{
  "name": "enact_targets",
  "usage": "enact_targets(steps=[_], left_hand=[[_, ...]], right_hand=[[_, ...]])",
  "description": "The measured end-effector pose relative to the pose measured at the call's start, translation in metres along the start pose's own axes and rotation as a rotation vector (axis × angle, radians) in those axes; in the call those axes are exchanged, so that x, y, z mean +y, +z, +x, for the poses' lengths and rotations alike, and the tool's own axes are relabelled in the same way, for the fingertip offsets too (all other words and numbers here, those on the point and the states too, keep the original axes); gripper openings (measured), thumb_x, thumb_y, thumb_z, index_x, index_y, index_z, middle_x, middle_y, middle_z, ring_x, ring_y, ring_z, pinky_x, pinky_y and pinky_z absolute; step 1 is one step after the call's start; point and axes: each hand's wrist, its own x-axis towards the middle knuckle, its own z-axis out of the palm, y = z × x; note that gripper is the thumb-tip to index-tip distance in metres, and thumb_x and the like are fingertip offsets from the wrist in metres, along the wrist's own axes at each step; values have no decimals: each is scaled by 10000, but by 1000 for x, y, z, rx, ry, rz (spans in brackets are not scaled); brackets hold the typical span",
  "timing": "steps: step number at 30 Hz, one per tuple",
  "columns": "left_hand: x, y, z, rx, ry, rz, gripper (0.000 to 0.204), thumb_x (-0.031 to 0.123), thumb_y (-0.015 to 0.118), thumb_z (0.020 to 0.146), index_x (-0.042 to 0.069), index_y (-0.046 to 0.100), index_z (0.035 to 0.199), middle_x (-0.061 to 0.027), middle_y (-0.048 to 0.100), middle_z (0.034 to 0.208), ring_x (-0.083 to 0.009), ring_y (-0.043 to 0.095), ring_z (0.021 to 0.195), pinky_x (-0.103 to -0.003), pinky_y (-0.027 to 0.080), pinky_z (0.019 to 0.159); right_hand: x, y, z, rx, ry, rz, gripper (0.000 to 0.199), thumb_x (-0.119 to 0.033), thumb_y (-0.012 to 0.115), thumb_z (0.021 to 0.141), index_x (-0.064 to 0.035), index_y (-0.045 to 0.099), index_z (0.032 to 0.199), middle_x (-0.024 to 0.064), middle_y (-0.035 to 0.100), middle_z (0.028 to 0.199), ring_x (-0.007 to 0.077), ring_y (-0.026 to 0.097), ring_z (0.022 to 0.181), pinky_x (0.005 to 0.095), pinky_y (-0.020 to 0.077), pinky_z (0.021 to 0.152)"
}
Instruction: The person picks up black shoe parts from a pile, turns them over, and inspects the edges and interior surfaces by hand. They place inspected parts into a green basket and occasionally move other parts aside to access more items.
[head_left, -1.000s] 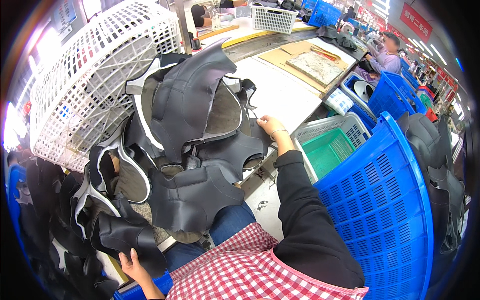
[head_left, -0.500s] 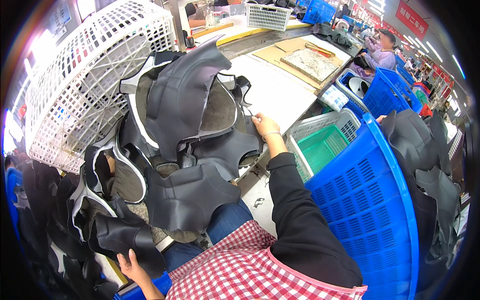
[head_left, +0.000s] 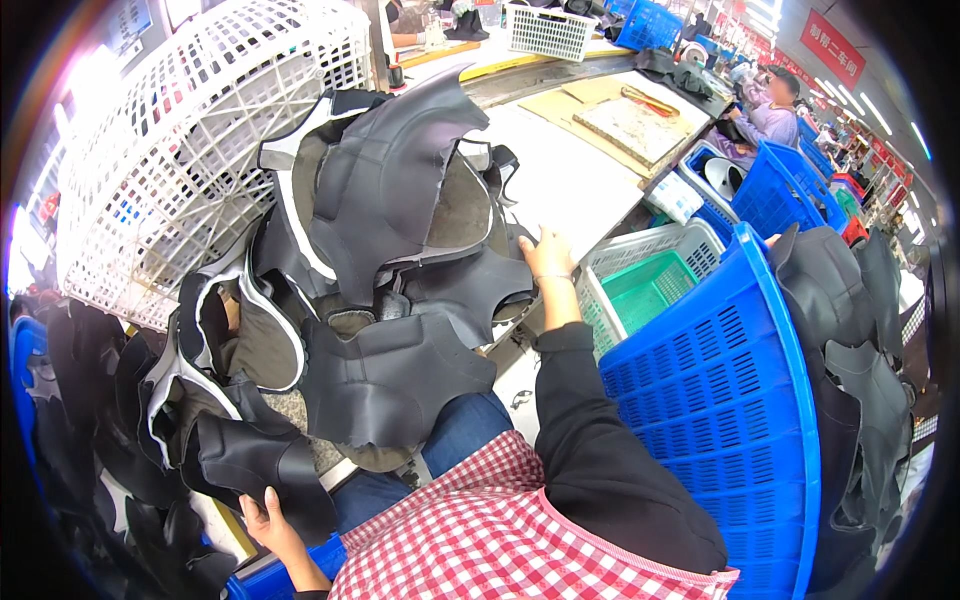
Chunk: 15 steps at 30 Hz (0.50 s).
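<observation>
Right hand (head_left: pixel 548 258): fingers spread flat on the right rim of the black padded pieces (head_left: pixel 400 230), pressing rather than clasping; I judge it steadies the heap so it does not slide off the near edge of the white worktop (head_left: pixel 570 180)
Left hand (head_left: pixel 270 525): low at the person's left, fingers curled over the bottom edge of a black piece (head_left: pixel 250 460) hanging below the worktop's near edge; a loose hold, thumb hidden, so how tight it is I cannot tell
Black padded pieces: piled at the near left corner of the worktop, spilling over its edge onto the person's lap, the topmost one arched up
White basket (head_left: pixel 190 140): tipped on its side behind the pile, mouth toward it, likely where the pieces came from
Blue crate (head_left: pixel 720 390): to the person's right, just beside the right arm, more black pieces draped over its far rim
Against half a second ago: right hand sits on the same rim, pile and left hand hardly shifted
</observation>
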Motion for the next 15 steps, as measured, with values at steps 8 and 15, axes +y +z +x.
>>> enact_targets(steps=[8, 15], left_hand=[[-5, -3, 3, -16, 1, -1, 168, 82, 673, 997, -69, 634, 1059, -68, 606, 1008, -177, 559, 940, -278, 450, 887], [-13, -4, 6, -4, 26, 55, 226, 129, 688, 1001, -77, 641, 1081, -90, 635, 1067, -192, 563, 952, -299, 453, 901]], right_hand=[[51, 6, -76, 227, 107, 452, 581, -491, 600, 998, -93, 541, 1418, 163, 562, 1402, 373, 516, 1316, 547, 414, 1065], [98, 87, -110, 434, 512, 1042, 569, -418, 543, 1064, 69, 508, 1356, 235, 577, 1327, 306, 576, 1211, 401, 447, 1053]])
